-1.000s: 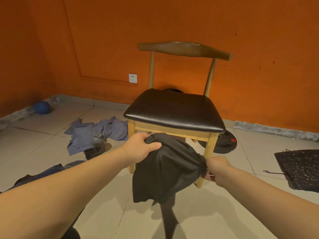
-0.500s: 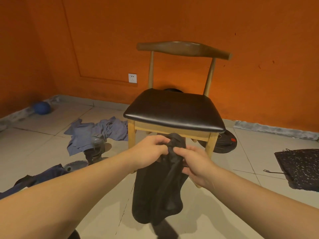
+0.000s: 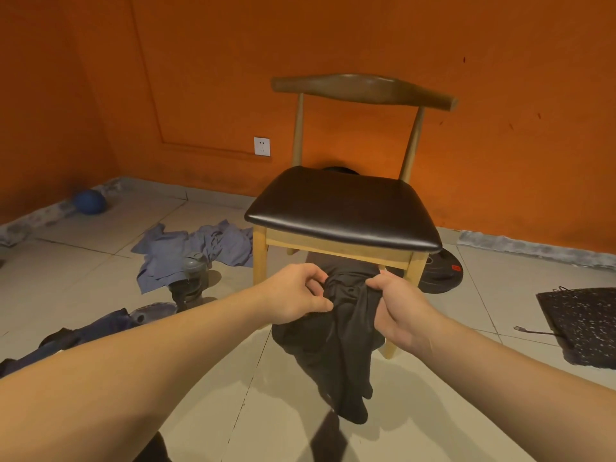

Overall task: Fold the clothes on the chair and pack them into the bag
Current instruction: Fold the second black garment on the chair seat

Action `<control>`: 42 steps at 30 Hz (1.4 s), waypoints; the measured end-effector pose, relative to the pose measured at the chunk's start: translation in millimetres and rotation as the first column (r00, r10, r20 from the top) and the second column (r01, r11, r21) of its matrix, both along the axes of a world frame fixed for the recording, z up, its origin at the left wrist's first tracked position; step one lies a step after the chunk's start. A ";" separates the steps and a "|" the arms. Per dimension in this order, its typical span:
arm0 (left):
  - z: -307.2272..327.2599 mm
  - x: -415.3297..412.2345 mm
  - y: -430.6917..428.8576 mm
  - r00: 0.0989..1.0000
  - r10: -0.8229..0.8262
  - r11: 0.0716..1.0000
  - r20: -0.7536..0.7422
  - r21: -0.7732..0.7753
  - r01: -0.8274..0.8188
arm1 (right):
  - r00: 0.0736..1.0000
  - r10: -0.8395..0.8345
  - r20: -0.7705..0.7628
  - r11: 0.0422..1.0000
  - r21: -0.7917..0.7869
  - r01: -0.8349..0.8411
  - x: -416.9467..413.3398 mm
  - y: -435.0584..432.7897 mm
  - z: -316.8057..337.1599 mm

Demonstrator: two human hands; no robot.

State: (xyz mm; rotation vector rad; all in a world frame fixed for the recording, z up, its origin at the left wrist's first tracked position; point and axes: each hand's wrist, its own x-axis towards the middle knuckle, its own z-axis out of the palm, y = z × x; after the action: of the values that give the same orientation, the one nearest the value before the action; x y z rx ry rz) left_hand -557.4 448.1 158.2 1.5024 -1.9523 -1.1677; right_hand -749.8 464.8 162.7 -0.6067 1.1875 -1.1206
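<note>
1. The black garment (image 3: 343, 345) hangs in front of the chair (image 3: 340, 208), below the seat's front rail. It is gathered into a narrow bundle, where a second ago it was stretched wide.
2. The left hand (image 3: 300, 291) and right hand (image 3: 400, 308) each pinch the bunched top edge with curled fingers. They are slightly further apart than half a second ago.
3. Left of the chair, a blue shirt (image 3: 200, 248) and a dark bottle (image 3: 193, 278) are on the floor.
4. Right of the chair are a weight plate (image 3: 443, 271) and, farther out, a speckled black bag (image 3: 586, 325). The garment hides part of the chair's front right leg.

Speckled black bag (image 3: 580, 325) cut by right edge; weight plate (image 3: 443, 276) half hidden behind chair (image 3: 343, 208) leg.
</note>
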 end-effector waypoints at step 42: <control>45.2 6.0 -5.3 0.428 0.641 0.766 -0.637 0.570 -0.298 | 0.760 0.289 -0.582 0.953 0.103 -0.284 -1.7 8.1 -18.3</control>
State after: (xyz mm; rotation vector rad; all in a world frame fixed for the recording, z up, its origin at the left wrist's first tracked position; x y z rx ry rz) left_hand -551.4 442.7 203.4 1.1905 -0.6047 -1.6007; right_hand -751.5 472.9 144.4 -1.1510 1.5611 -0.6678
